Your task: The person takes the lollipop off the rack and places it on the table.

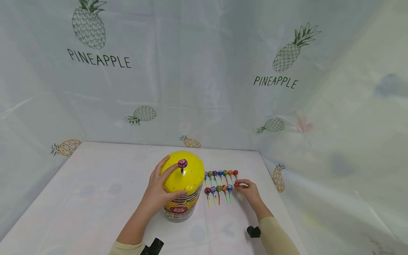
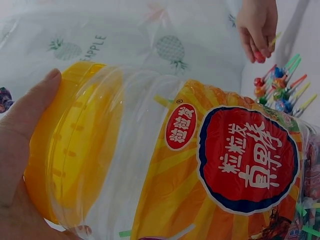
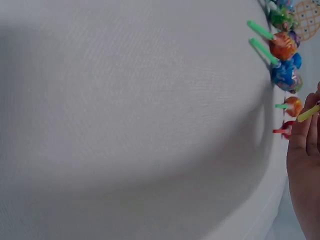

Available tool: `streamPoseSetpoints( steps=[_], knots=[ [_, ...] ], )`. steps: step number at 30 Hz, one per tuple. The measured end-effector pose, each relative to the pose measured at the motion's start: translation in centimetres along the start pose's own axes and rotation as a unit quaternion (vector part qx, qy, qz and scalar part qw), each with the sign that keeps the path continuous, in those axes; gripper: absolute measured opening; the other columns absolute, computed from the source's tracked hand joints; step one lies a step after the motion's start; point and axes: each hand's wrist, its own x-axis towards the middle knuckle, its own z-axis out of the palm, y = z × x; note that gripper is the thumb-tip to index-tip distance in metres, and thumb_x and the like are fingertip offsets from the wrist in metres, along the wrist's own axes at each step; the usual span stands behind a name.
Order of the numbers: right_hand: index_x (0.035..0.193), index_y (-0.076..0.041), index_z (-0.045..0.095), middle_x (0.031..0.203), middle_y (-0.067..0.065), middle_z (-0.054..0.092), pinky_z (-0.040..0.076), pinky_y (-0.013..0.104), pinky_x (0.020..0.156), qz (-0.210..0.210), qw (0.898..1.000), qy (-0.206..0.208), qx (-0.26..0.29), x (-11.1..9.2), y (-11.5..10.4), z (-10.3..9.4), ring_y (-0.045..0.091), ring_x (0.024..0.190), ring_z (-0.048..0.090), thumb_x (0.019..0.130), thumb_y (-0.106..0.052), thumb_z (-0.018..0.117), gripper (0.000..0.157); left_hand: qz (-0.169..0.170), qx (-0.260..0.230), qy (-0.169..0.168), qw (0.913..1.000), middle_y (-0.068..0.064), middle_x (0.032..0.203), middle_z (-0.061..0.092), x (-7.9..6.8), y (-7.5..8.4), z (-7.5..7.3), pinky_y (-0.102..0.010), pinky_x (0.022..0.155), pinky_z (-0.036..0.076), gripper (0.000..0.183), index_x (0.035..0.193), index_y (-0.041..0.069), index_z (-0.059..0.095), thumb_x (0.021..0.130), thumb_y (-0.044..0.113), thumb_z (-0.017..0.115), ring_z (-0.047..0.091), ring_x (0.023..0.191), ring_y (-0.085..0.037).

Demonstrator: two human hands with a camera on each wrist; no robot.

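My left hand [image 1: 157,194] grips a tall clear plastic jar [image 2: 145,150] round its yellow lid [image 1: 191,170], fingers on the far side and thumb on the near side. A lollipop [image 1: 182,163] in a purple and red wrapper stands upright on top of the lid, close to my index finger. To the right, my right hand [image 1: 250,194] pinches a red lollipop [image 1: 236,184] by its head. Its yellow stick [image 3: 309,113] points out from the fingers. This lollipop is at the right end of the front row of lollipops [image 1: 219,189], just above the table or touching it; I cannot tell which.
Behind the front row lies a second row of wrapped lollipops [image 1: 220,173], sticks toward me. Both rows lie on a white-covered table [image 1: 105,205], right beside the jar. More lollipops [image 2: 312,172] show inside the jar's bottom. A pineapple-print curtain [image 1: 204,71] hangs behind and at the sides.
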Motion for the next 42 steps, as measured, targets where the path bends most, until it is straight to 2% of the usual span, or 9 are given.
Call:
streamPoseSetpoints(
  steps=[6,16,25,33,42],
  knots=[
    [0.113,0.001,0.069,0.105,0.012,0.067,0.056,0.031,0.073,0.03,0.999,0.014,-0.043,0.8,1.2,0.0,0.018,0.087,0.067,0.086,0.001,0.07,0.027,0.0,0.005,0.001,1.0,0.003,0.16,0.012,0.0,-0.1,0.1,-0.07,0.097,0.036,0.076,0.138,0.022,0.054,0.071,0.033,0.088,0.016,0.141,-0.04],
    [0.113,-0.003,0.071,0.106,0.013,0.064,0.053,0.026,0.068,0.031,0.995,0.026,-0.09,1.3,2.0,0.0,0.022,0.09,0.06,0.087,-0.002,0.07,0.027,-0.002,0.008,-0.001,1.0,0.003,0.161,0.011,0.0,-0.1,0.1,-0.069,0.098,0.036,0.078,0.138,0.023,0.053,0.069,0.033,0.089,0.016,0.141,-0.039],
    [0.114,-0.003,0.07,0.105,0.012,0.064,0.052,0.027,0.068,0.028,0.994,0.029,-0.1,1.5,2.1,0.4,0.022,0.09,0.059,0.086,-0.002,0.07,0.029,-0.005,0.007,-0.002,1.0,0.005,0.161,0.009,0.0,-0.2,0.0,-0.069,0.098,0.036,0.079,0.139,0.025,0.053,0.069,0.034,0.088,0.016,0.142,-0.039],
    [0.114,-0.001,0.07,0.101,0.011,0.065,0.051,0.029,0.07,0.017,0.994,0.024,-0.107,1.4,1.9,0.5,0.023,0.09,0.059,0.085,-0.002,0.069,0.029,0.007,0.009,0.006,0.9999,0.003,0.161,0.011,0.0,0.0,0.0,-0.069,0.098,0.036,0.078,0.137,0.023,0.054,0.069,0.033,0.089,0.018,0.141,-0.039],
    [0.113,0.0,0.069,0.098,0.011,0.064,0.048,0.029,0.067,0.011,0.993,0.02,-0.117,1.3,2.0,0.5,0.023,0.087,0.058,0.084,-0.003,0.07,0.03,0.006,0.01,0.007,0.9999,0.002,0.16,0.012,0.0,0.0,0.1,-0.069,0.097,0.037,0.077,0.137,0.023,0.054,0.069,0.031,0.089,0.018,0.14,-0.039]
  ],
)
